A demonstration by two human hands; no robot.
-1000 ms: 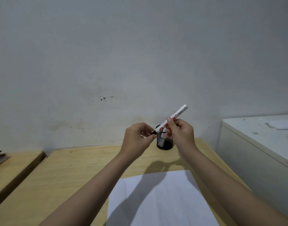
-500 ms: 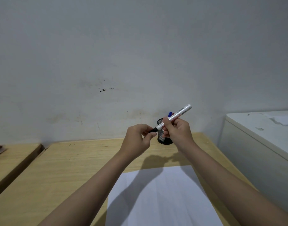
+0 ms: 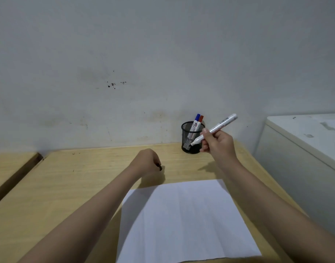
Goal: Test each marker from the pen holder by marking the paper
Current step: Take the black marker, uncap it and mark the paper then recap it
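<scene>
1. Fingers (image 3: 207, 138) of your right hand (image 3: 219, 143) are wrapped around the barrel of a white marker (image 3: 217, 129), thumb and forefinger pinching it near the writing end.
2. Your right hand is raised above the wooden desk (image 3: 83, 173), just in front of and to the right of the pen holder (image 3: 191, 138), with the forearm running back toward the lower right corner.
3. Your left hand (image 3: 146, 163) is curled into a loose fist low over the desk, knuckles up, and a small dark piece (image 3: 160, 167) shows at its fingertips; it looks like the marker's cap, though most of it is hidden.
4. Your left forearm stretches diagonally from the lower left, passing over the left corner of the paper (image 3: 183, 219).
5. White marker: uncapped, tilted, its dark tip (image 3: 191, 144) pointing down-left in front of the holder's mesh wall, its back end up-right; grey print runs along the barrel.
6. Pen holder: a black mesh cup standing upright at the back edge of the desk, near the wall.
7. Inside it stand two more markers, a blue-capped one (image 3: 196, 123) and a red-capped one (image 3: 200, 119), leaning right.
8. Paper: a white sheet lying flat on the desk near you, with no visible marks.
</scene>
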